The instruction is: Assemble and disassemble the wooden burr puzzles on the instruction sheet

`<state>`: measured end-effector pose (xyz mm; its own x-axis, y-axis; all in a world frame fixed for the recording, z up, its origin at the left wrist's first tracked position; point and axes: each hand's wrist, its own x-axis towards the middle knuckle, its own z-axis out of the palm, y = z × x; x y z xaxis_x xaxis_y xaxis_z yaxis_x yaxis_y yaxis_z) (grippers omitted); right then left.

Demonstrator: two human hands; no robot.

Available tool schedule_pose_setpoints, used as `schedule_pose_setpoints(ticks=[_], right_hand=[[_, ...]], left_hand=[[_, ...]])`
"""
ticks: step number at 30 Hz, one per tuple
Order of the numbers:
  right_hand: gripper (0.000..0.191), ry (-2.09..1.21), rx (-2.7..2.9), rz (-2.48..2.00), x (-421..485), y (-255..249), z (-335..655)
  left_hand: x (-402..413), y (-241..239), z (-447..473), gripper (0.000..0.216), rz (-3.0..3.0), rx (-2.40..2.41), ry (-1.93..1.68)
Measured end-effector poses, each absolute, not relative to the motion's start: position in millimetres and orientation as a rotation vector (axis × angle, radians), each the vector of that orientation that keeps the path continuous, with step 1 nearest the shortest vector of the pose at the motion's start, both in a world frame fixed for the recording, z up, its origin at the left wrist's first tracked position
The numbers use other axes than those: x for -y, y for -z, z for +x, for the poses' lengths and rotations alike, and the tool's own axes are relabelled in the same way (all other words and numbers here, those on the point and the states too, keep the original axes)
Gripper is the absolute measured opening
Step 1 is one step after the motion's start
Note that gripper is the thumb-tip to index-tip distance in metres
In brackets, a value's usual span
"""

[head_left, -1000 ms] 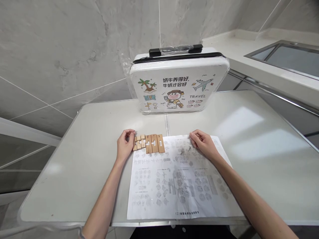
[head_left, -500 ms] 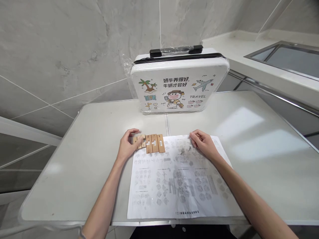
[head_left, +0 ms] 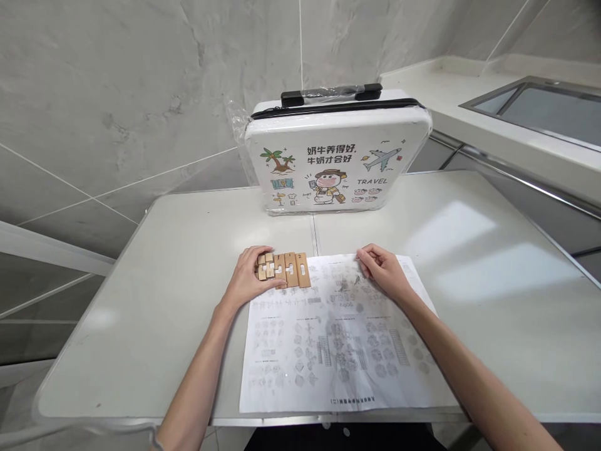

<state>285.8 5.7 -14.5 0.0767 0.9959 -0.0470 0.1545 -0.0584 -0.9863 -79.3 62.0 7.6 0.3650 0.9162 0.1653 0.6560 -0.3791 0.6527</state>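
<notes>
Several notched wooden puzzle pieces [head_left: 291,270] lie in a row at the top left of a printed instruction sheet [head_left: 338,344] on a white folding table [head_left: 154,294]. My left hand [head_left: 251,279] curls round the leftmost small pieces, thumb under them and fingers over their far side. My right hand [head_left: 381,266] rests on the sheet's upper edge with its fingers curled together, apparently pinching the paper.
A small white suitcase [head_left: 335,156] with cartoon travel prints and a black handle stands upright at the table's far edge against a grey marble wall. A counter with a steel sink [head_left: 539,100] runs along the right.
My left hand has slid right from beside the row onto the leftmost wooden pieces and closed round them. My right hand has stayed where it was.
</notes>
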Motion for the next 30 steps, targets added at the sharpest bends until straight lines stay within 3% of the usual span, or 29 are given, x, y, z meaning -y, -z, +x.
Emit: schedule_pose_setpoints(ticks=[30], right_hand=[[0.048,-1.103,1.267,-1.413,-5.7,10.0,285.1]], left_hand=[[-62.0,-3.6,-77.8,0.059,2.256,-1.445,-0.811]])
